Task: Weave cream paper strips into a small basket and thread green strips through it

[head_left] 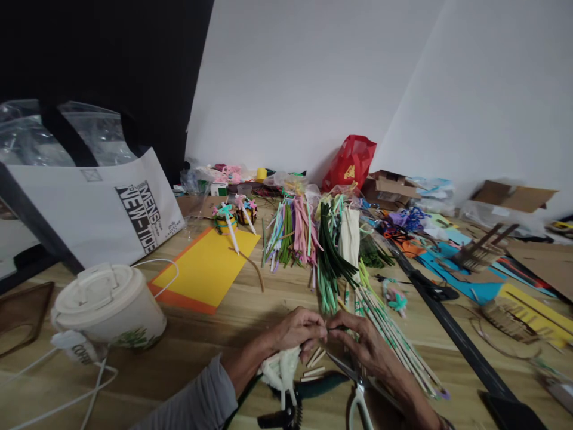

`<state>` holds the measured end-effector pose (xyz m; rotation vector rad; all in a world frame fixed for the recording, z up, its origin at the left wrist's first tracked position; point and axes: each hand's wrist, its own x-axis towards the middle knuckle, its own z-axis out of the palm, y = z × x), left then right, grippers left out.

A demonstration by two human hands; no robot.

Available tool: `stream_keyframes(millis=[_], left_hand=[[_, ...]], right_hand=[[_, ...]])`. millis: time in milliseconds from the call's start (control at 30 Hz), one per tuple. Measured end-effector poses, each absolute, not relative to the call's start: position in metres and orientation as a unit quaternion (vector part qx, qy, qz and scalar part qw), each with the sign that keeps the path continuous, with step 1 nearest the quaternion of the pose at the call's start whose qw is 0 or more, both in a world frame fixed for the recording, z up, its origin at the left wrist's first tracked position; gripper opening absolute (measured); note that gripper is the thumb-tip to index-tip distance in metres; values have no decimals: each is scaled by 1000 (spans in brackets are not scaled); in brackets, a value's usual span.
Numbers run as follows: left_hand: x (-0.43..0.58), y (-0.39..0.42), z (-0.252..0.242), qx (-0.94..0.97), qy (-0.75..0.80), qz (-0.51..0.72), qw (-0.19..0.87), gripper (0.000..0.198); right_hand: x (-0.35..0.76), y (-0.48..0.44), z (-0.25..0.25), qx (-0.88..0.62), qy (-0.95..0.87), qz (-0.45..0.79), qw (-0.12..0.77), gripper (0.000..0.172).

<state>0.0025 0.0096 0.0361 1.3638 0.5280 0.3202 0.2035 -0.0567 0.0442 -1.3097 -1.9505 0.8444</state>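
Scissors (359,406) are laid by the near edge of the wooden table (215,352) | a thin dark strip (332,328), lying roughly crosswise, is pinched by the clenched left hand (298,331) and right hand (362,346) | a white chenille piece (280,367) is touched below; striped sticks (394,352) are alongside

plain white walls (286,77) meeting at an angle, kinda dim flat light, big black backdrop (111,60) over on the left, long light-wood table (215,337) running up to the wall, cardboard box (388,190) shoved against it

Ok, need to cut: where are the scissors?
The white-handled scissors lie bottom centre in the head view, just below the right hand, beside a green-handled tool.
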Motion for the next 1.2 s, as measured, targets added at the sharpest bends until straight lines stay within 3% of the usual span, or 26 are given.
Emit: stream_keyframes(millis=[267,467,567,700,900,1200], left_hand=[[7,-4,39,766,325,182,524,16],[11,-8,28,716,334,221,571,21],[12,-1,24,653,310,250,644,28],[10,10,25,534,285,256,754,40],[7,17,26,426,243,213,845,36],[7,18,23,420,213,159,868,34]], right_hand=[[198,-55,41,-505,-598,514,350,40],[195,-52,41,-523,-559,524,374,42],[193,-52,41,-530,-555,478,427,40],[194,-54,36,-534,-621,315,479,31],[192,-55,26,-497,-751,118,418,22],[193,-60,25,-484,-793,41,369,28]])
